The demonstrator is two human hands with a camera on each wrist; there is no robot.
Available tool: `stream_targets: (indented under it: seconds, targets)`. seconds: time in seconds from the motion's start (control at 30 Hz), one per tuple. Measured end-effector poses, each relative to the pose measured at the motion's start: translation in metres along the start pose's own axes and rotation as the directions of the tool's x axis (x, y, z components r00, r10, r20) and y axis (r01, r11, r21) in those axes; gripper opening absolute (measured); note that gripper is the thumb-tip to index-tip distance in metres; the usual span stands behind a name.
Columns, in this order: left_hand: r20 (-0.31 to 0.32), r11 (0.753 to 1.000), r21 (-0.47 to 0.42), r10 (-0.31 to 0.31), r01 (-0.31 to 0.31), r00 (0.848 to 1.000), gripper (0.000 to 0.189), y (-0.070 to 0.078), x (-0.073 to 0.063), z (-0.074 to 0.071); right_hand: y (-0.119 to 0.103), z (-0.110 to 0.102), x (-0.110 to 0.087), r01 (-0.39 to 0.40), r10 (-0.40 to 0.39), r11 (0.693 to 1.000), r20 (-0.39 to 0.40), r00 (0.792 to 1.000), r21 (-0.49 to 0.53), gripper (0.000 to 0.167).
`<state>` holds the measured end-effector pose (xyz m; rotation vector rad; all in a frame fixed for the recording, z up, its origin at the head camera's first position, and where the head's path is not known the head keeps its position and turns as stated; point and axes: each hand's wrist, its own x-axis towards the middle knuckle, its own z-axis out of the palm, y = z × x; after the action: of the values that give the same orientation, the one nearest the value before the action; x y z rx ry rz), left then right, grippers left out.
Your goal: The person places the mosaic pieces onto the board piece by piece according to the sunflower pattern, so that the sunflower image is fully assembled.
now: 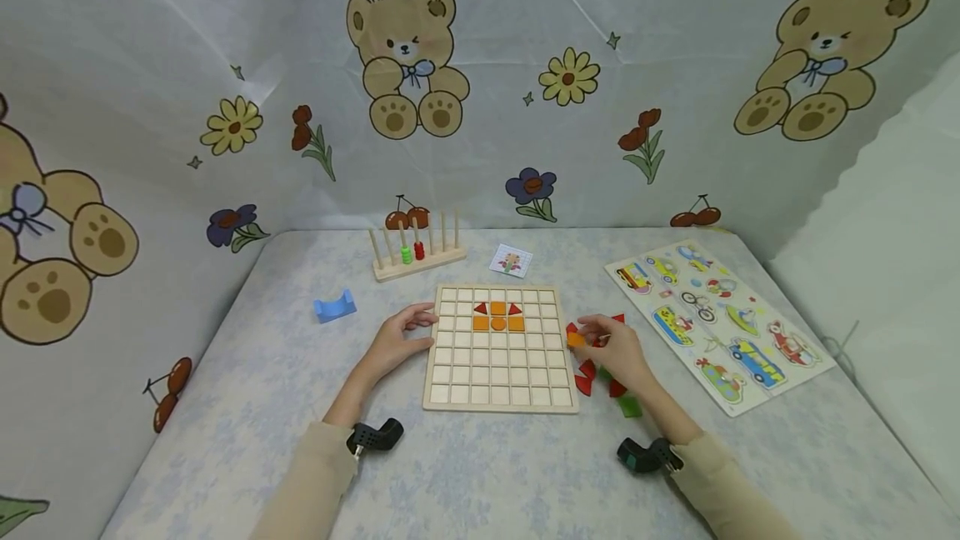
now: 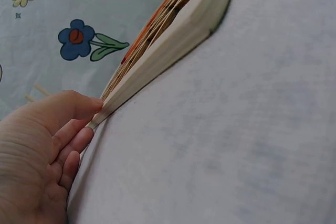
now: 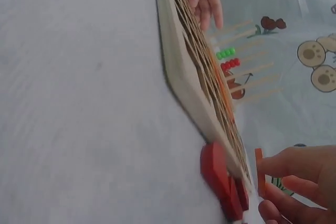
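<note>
Left hand (image 1: 397,342) flat, right hand (image 1: 618,351) pinching

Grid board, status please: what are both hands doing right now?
Left hand steadies the grid board at its left edge. Right hand pinches an orange piece beside the board. Loose red pieces under that hand; nothing blocking.

Orange piece (image 3: 259,171), apparently between fingertips (image 3: 273,169)

My pale, matt wooden grid board (image 1: 500,394) looks smooth. The small orange wooden tile (image 1: 575,340) I pinch is painted, and the mottled tablecloth (image 1: 480,473) is soft cloth.
</note>
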<state>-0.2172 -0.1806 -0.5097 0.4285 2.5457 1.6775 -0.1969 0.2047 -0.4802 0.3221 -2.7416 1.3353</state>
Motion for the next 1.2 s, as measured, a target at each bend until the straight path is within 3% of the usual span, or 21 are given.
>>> stream_targets:
  seconds: [0.23, 0.5, 0.83, 0.9, 1.2]
  targets:
    - [-0.016, 1.000, 0.012, -0.003, 0.003, 1.000, 0.059, 0.001, 0.002, -0.002, -0.036, 0.035, 0.017, 0.054, -0.069, 0.988, 0.100, 0.993, 0.144, 0.038]
    - [0.003, 1.000, 0.002, -0.003, 0.003, 1.000, 0.060, 0.003, 0.003, 0.000, -0.059, 0.072, 0.029, 0.090, -0.112, 0.984, 0.142, 0.984, 0.156, 0.036]
    - [0.005, 1.000, -0.003, 0.023, -0.023, 1.000, 0.061, 0.004, 0.004, 0.002, -0.060, 0.081, 0.031, 0.117, -0.142, 0.977, 0.133, 0.981, 0.180, 0.032]
    - [0.011, 1.000, 0.003, 0.021, -0.021, 1.000, 0.060, 0.012, 0.002, 0.001, -0.059, 0.082, 0.032, 0.125, -0.149, 0.976, 0.130, 0.980, 0.178, 0.030]
    - [-0.014, 1.000, 0.023, -0.016, 0.016, 1.000, 0.059, 0.000, 0.000, 0.001, -0.057, 0.070, 0.026, 0.114, -0.129, 0.981, 0.087, 0.988, 0.160, 0.027]
